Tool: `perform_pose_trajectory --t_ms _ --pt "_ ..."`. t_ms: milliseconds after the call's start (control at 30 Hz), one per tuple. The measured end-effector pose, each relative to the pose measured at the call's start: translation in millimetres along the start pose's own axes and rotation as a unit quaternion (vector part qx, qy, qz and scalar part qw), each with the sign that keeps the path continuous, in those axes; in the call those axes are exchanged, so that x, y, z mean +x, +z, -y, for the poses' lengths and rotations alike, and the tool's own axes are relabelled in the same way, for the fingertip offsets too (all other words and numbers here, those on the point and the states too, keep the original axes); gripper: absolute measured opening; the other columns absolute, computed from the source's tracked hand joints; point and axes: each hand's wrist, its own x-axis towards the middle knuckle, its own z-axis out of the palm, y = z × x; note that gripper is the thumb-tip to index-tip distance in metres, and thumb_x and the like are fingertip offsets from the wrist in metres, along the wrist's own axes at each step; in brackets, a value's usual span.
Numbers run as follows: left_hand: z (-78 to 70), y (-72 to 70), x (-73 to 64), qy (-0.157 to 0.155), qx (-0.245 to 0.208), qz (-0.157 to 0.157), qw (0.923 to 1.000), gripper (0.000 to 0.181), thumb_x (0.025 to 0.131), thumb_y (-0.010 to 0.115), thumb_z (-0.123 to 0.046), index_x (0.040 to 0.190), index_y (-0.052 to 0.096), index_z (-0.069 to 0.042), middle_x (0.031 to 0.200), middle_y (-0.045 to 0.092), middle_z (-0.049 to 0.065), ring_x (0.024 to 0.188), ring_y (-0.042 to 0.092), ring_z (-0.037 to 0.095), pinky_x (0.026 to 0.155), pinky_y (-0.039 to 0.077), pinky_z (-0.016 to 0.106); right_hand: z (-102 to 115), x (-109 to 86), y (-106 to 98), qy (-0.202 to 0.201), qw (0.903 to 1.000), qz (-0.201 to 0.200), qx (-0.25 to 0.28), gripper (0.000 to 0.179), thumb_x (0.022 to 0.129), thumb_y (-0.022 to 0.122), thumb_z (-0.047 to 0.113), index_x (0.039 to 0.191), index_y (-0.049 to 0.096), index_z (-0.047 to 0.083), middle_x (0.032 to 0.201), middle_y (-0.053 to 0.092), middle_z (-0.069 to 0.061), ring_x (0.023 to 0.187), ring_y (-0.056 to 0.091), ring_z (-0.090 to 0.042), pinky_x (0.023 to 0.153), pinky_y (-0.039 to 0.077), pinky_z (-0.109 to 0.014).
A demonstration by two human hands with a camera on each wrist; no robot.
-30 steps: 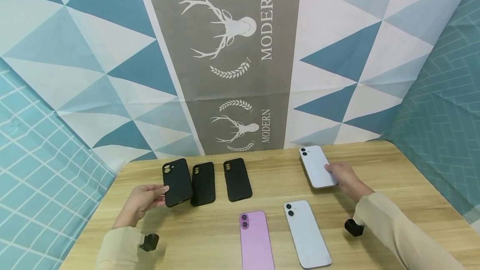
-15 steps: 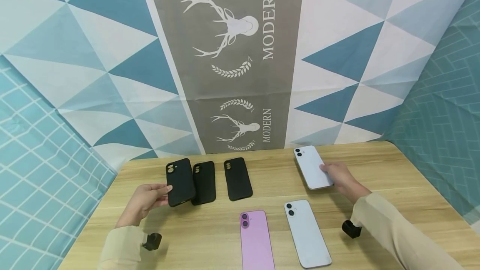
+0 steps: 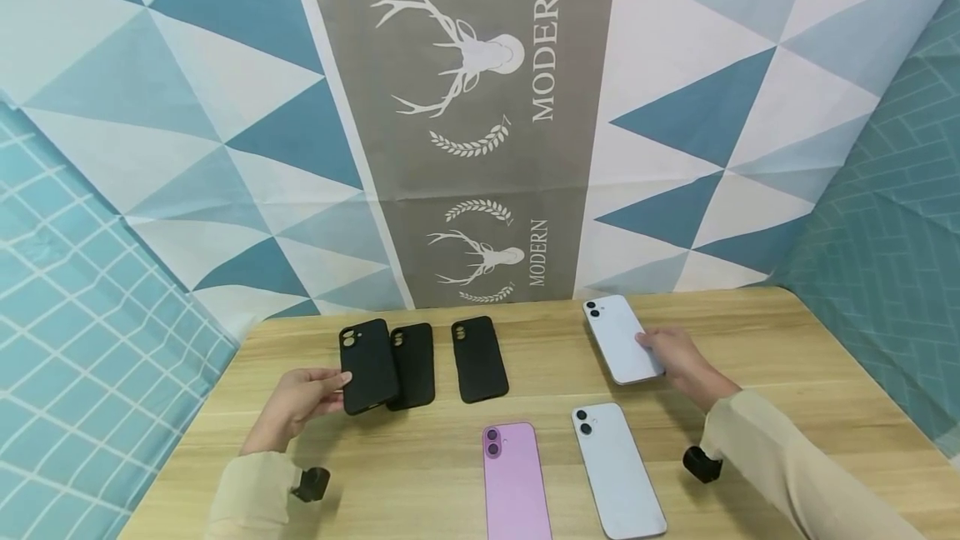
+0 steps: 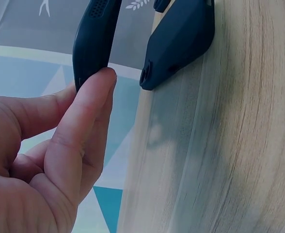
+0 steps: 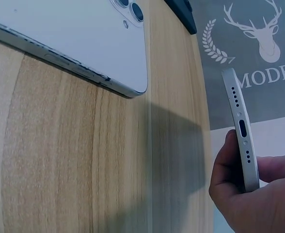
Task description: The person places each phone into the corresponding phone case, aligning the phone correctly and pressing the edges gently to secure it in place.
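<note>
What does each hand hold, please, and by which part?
Left hand: a black phone case, by its left long edge. Right hand: a white smartphone, by its right long edge.

Matt phone cases (image 3: 369,367), wood-grained tabletop (image 3: 405,473)

Room type can't be pinned down: home, office or shop all possible. What shows is a booth-like nook, cloth on three sides. Back: creased fabric sheet in blue, white and grey triangles (image 3: 675,107), with a taupe band (image 3: 487,177) of white deer heads and sideways "MODERN" lettering. Left: rumpled turquoise sheet with white grid lines (image 3: 90,315). Right: teal herringbone-print sheet (image 3: 892,273). Pale wood-grain tabletop (image 3: 405,469) fills the floor of the nook, far edge near the back sheet.
</note>
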Motion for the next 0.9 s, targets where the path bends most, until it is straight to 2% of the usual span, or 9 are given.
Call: perform_pose_trajectory --t_ms 400,700,900 --pt "3.4 2.2 0.0 -0.004 0.003 -0.009 1.0000 0.052 0.093 0.056 -0.013 0.131 0.038 0.018 0.085 0.061 0.004 0.071 0.061 0.011 0.068 0.058 0.024 3 -2.5 5 -0.002 1.0000 0.006 -0.004 0.047 0.100 0.034 0.014 0.131 0.033 -0.021 0.130 0.039 -0.034 0.121 0.042 -0.042 0.104 0.037 -0.051" --pt "3.7 3.2 -2.3 0.006 0.005 -0.006 1.0000 0.056 0.093 0.057 -0.014 0.132 0.035 0.020 0.096 0.063 0.013 0.073 0.063 0.012 0.068 0.059 0.026 5 -2.7 10 -0.001 0.9999 0.007 -0.007 0.048 0.100 0.035 0.014 0.133 0.031 -0.020 0.133 0.037 -0.035 0.123 0.040 -0.043 0.105 0.036 -0.052" --pt "2.2 5.8 -4.0 0.006 0.001 -0.006 1.0000 0.054 0.094 0.056 -0.013 0.131 0.036 0.020 0.090 0.062 0.010 0.071 0.062 0.012 0.066 0.058 0.025 4 -3.0 12 -0.004 0.9999 0.007 -0.008 0.049 0.100 0.035 0.014 0.134 0.030 -0.020 0.134 0.036 -0.035 0.124 0.039 -0.044 0.107 0.034 -0.053"
